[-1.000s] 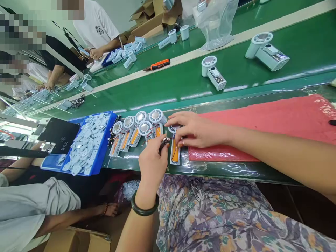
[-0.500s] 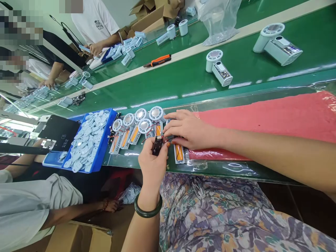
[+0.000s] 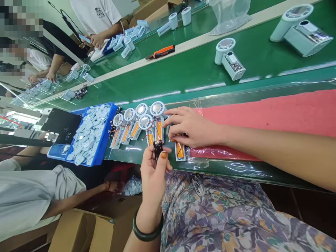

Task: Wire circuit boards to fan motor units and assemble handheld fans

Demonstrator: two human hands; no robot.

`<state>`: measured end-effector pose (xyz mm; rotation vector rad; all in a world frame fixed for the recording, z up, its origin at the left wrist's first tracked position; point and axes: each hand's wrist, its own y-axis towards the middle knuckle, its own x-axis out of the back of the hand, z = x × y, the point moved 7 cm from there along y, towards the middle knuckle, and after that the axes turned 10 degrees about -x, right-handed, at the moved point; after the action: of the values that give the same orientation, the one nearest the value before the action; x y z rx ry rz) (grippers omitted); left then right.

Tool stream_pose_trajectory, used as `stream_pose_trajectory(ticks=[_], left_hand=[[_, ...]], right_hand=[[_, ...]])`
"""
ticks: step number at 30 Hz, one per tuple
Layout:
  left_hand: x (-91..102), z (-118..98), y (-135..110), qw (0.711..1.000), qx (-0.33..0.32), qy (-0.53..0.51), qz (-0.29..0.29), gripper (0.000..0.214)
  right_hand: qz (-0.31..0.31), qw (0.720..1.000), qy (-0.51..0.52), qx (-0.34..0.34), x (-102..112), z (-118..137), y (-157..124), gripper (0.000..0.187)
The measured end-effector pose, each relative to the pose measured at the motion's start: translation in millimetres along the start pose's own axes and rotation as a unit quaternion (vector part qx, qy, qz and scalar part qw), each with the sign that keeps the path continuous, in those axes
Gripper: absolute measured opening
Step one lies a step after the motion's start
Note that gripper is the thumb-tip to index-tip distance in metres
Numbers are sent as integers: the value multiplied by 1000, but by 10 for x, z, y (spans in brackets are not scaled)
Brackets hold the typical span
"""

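My left hand point(image 3: 154, 172) pinches a small black circuit board point(image 3: 158, 148) between thumb and fingers, just off the bench's front edge. My right hand point(image 3: 191, 126) rests, fingers curled, on an open fan half-shell with an orange battery point(image 3: 179, 149), pressing it to the bench. Thin wires run between board and shell. A row of several more open fan shells point(image 3: 136, 125) with round white heads lies just left of my right hand.
A blue tray point(image 3: 108, 123) of small white parts sits at the left beside a black block point(image 3: 61, 128). A red mat point(image 3: 265, 115) covers the bench at right. Assembled white fans point(image 3: 229, 58) ride the green conveyor point(image 3: 183, 75). Other people work at the far left.
My left hand has drawn back toward me with the circuit board, turning it upright. My right hand has stayed on the fan shell. The view has shifted slightly.
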<state>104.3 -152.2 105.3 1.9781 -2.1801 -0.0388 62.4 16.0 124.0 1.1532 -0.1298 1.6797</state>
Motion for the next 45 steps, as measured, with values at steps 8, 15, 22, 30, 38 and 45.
stream_pose_trajectory(ticks=[8, 15, 22, 30, 38, 45], left_hand=[[-25, 64, 18, 994, -7, 91, -55, 36], [-189, -336, 151, 872, -314, 376, -6, 6], [-179, -327, 241, 883, -291, 368, 29, 9], [-145, -270, 300, 915, -203, 347, 48, 10], [-88, -137, 340, 953, -70, 293, 29, 18], [-147, 62, 65, 998, 55, 6, -14, 47]], right_hand=[[-4, 999, 4, -36, -9, -4, -36, 14], [19, 998, 31, -55, 6, -54, -32, 17], [5, 998, -3, -56, 8, -53, -44, 10], [-68, 997, -38, 11, 12, 59, -94, 8], [-109, 994, 9, 21, -50, 3, -93, 25], [-97, 994, 57, -12, 21, -82, -108, 16]])
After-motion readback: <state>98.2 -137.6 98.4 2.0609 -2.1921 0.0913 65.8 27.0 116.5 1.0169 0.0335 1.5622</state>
